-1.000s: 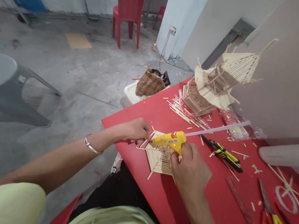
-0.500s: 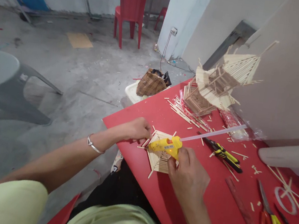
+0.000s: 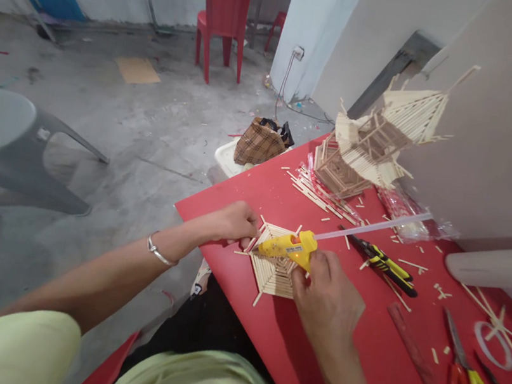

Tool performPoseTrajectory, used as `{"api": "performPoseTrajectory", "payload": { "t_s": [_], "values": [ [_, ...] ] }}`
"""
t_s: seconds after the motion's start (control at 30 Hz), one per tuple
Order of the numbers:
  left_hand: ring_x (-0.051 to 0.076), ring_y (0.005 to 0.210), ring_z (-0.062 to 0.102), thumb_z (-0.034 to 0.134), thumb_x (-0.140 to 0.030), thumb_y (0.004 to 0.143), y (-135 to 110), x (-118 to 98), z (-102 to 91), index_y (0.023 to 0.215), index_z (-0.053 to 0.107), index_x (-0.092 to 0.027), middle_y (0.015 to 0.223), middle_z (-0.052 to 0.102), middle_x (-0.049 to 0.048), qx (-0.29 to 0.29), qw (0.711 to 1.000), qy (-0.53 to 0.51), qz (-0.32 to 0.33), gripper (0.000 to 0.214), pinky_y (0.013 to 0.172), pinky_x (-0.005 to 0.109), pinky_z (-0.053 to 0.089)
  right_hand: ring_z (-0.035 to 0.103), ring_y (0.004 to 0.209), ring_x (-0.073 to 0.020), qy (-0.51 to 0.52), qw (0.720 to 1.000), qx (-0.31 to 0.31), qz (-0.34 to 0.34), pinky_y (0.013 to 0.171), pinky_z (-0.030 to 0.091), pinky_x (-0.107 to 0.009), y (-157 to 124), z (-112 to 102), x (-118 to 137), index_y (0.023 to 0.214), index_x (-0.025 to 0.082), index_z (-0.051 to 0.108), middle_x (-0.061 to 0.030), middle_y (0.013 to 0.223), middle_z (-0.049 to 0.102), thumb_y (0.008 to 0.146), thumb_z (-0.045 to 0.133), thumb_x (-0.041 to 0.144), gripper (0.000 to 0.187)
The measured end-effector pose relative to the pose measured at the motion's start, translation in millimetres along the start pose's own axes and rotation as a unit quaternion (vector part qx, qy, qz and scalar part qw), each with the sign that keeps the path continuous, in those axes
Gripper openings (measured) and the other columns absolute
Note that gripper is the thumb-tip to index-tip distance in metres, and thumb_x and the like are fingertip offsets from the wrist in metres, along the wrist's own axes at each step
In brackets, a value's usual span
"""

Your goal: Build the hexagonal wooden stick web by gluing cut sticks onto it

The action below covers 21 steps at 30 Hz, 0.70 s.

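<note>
Our right hand (image 3: 329, 299) grips the glue gun (image 3: 289, 247); left hand (image 3: 232, 219) pinches the stick panel (image 3: 272, 275). We judge the hot nozzle may burn it.

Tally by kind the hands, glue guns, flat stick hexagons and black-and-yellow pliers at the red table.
Hands: 2, left hand and right hand
Glue gun: 1
Flat stick hexagon: 1
Black-and-yellow pliers: 1
Total: 5

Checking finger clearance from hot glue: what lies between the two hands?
In the head view, the hexagonal stick panel lies between the left hand and right hand, with the right hand's yellow glue gun held over it.
</note>
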State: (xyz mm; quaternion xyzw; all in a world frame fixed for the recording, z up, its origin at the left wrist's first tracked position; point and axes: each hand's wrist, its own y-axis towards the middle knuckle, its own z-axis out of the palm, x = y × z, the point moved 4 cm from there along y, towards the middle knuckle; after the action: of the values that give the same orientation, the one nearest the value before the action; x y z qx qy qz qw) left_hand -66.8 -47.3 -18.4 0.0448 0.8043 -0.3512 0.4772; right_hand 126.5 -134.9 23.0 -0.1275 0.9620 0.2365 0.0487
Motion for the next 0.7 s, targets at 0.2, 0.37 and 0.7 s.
{"api": "performPoseTrajectory", "payload": {
  "t_s": [0.2, 0.37, 0.7],
  "values": [
    [0.008, 0.034, 0.042, 0.057, -0.021, 0.073, 4, 7, 0.4, 0.060, 0.062, -0.016, 0.052, 0.063, -0.0004, -0.008, 1.000, -0.003, 0.012, 0.015, 0.034, 0.020, 0.033, 0.049, 0.063, -0.0147, -0.010, 0.999, -0.020, 0.022, 0.055, 0.025, -0.029, 14, 9, -10, 0.102, 0.016, 0.064, -0.0029, 0.085, 0.065, 0.091, 0.054, 0.024, 0.017],
    [0.007, 0.033, 0.041, 0.055, -0.019, 0.072, 5, 8, 0.8, 0.060, 0.061, -0.016, 0.052, 0.063, -0.0006, -0.009, 1.000, -0.007, 0.001, 0.014, 0.034, 0.020, 0.032, 0.049, 0.064, -0.0142, -0.025, 0.999, -0.013, 0.044, 0.053, 0.021, -0.030, 28, 19, -16, 0.103, 0.015, 0.065, -0.0034, 0.087, 0.065, 0.090, 0.055, 0.023, 0.018],
    [0.007, 0.031, 0.040, 0.056, -0.019, 0.073, 6, 7, 0.3, 0.058, 0.059, -0.017, 0.050, 0.062, -0.0008, -0.009, 1.000, -0.003, -0.012, 0.015, 0.032, 0.021, 0.030, 0.050, 0.067, -0.0146, -0.003, 0.999, 0.008, 0.052, 0.054, 0.022, -0.030, 38, 31, -17, 0.105, 0.014, 0.064, -0.0050, 0.091, 0.064, 0.088, 0.057, 0.021, 0.020]
  ]
}}
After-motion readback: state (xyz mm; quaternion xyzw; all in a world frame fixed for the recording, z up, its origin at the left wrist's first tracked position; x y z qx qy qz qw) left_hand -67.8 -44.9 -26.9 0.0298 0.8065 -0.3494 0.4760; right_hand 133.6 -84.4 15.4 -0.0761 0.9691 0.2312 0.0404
